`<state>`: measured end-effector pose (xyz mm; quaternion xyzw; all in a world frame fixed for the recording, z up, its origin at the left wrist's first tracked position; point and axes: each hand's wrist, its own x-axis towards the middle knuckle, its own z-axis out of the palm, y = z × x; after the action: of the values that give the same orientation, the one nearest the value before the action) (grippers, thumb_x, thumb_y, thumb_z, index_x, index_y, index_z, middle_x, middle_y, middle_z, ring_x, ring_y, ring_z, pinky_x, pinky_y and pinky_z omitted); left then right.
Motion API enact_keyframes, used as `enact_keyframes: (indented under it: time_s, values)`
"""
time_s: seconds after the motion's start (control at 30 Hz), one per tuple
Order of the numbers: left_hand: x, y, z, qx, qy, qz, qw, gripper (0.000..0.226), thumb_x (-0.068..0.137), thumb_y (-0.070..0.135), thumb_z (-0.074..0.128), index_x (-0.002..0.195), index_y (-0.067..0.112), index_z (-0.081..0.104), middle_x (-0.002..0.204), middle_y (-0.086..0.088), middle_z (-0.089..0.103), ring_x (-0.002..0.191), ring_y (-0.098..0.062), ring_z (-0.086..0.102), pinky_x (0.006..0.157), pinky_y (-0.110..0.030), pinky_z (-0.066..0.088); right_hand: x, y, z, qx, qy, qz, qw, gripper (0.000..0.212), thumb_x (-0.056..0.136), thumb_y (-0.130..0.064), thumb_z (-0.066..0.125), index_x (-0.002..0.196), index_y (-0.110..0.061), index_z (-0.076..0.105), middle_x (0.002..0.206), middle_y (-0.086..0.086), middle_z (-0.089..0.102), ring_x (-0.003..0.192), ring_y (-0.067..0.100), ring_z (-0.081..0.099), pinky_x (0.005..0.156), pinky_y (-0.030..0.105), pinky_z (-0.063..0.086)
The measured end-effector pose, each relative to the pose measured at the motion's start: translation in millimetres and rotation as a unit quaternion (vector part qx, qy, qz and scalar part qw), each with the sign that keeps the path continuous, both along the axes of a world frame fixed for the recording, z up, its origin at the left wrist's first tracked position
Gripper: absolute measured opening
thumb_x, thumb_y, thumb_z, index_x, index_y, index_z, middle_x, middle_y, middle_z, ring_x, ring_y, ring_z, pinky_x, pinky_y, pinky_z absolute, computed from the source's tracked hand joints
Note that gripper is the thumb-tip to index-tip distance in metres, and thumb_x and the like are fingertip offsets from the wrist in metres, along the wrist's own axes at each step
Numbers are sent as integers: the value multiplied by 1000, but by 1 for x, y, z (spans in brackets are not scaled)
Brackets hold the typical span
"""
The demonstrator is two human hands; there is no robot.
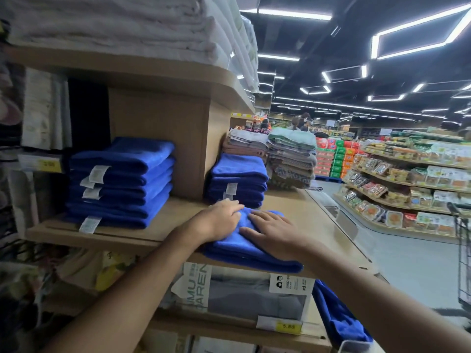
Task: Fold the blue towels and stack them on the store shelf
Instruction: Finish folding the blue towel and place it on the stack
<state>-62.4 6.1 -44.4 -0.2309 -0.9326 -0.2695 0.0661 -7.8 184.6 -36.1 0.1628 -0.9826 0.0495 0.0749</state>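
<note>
A folded blue towel (246,247) lies at the front edge of the wooden shelf (300,212). My left hand (220,219) rests on its left side with fingers bent onto the cloth. My right hand (274,234) presses flat on its right half, fingers straight. Behind it stands a short stack of folded blue towels (238,180). A taller stack of blue towels (122,182) with white labels sits to the left in the shelf bay. More loose blue towel cloth (339,317) hangs lower right, under my right forearm.
An upper shelf holds white towels (122,26). Grey and green towel stacks (290,154) stand behind the short blue stack. Packaged bedding (239,294) fills the shelf below. An aisle with food shelves (407,179) and a cart (461,250) lies to the right.
</note>
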Motion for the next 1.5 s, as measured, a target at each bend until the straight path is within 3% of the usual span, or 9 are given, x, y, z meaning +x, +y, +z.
enact_keyframes:
  time_s: [0.33, 0.43, 0.57, 0.67, 0.77, 0.87, 1.1, 1.3, 1.5]
  values:
    - [2, -7, -15, -72, -27, 40, 996, 58, 102, 48, 22, 158, 34, 24, 168, 11, 10, 154, -7, 4, 125, -42, 7, -7, 53, 4, -165, -18, -206, 964, 59, 93, -70, 39, 88, -17, 66, 99, 7, 72, 91, 24, 65, 74, 35, 47]
    - [8, -9, -13, -39, -6, 58, 998, 63, 100, 50, 32, 159, 35, 17, 169, 3, 6, 155, -14, 7, 125, -39, 9, -5, 38, 2, -326, -9, -143, 935, 29, 87, -48, 65, 105, -26, 59, 95, -3, 70, 86, 15, 67, 75, 35, 53]
    - [14, -15, -16, 101, -18, 89, 991, 103, 87, 56, 57, 159, 33, -13, 167, -7, 16, 151, -24, 27, 121, -41, 26, 1, 26, 16, -534, 10, -35, 844, 35, 87, -13, 73, 117, -19, 55, 107, 3, 69, 74, -3, 68, 56, 14, 50]
    - [12, -15, -10, 413, -62, 5, 909, 89, 89, 21, 74, 147, 45, 11, 149, -13, 51, 123, -17, 61, 100, -36, 52, 2, 25, 38, -584, 65, 35, 809, 34, 89, -7, 73, 116, -20, 58, 112, 3, 70, 97, 11, 70, 73, 24, 56]
    - [11, -25, 7, 588, -254, -31, 768, 68, 69, 39, 88, 128, 34, 54, 121, -1, 72, 95, -17, 75, 72, -35, 61, -7, 23, 69, -603, 81, 65, 791, 33, 89, -7, 73, 114, -22, 60, 110, 3, 73, 97, 17, 71, 77, 31, 58]
    - [8, -31, 16, 528, -353, -83, 768, 63, 66, 52, 86, 123, 30, 69, 123, 3, 72, 106, -21, 72, 78, -37, 60, -25, 24, 101, -610, 67, 73, 786, 31, 89, -11, 73, 116, -20, 61, 105, 0, 75, 88, 12, 73, 66, 24, 57]
    - [-28, -21, 58, 588, -330, -47, 737, 14, 86, 21, 68, 98, 14, 67, 91, -8, 73, 84, -24, 69, 66, -34, 62, -108, 27, 137, -622, 13, 39, 782, 30, 91, -15, 71, 119, -7, 67, 102, 10, 76, 78, 16, 72, 63, 25, 59]
    - [-79, -15, 87, 744, -292, -72, 597, 16, 85, 27, 73, 89, 12, 75, 97, -13, 74, 84, -30, 74, 81, -42, 61, -197, 18, 147, -687, -6, -21, 726, 28, 89, -25, 76, 110, -7, 69, 101, 8, 74, 70, 16, 73, 55, 25, 56]
    - [-119, -5, 63, 745, -332, 0, 579, 23, 95, 25, 54, 112, 10, 59, 118, -17, 64, 115, -32, 61, 101, -45, 46, -261, 18, 97, -552, -64, -141, 819, 33, 86, -21, 76, 111, -3, 62, 86, 12, 61, 65, 25, 57, 45, 24, 44]
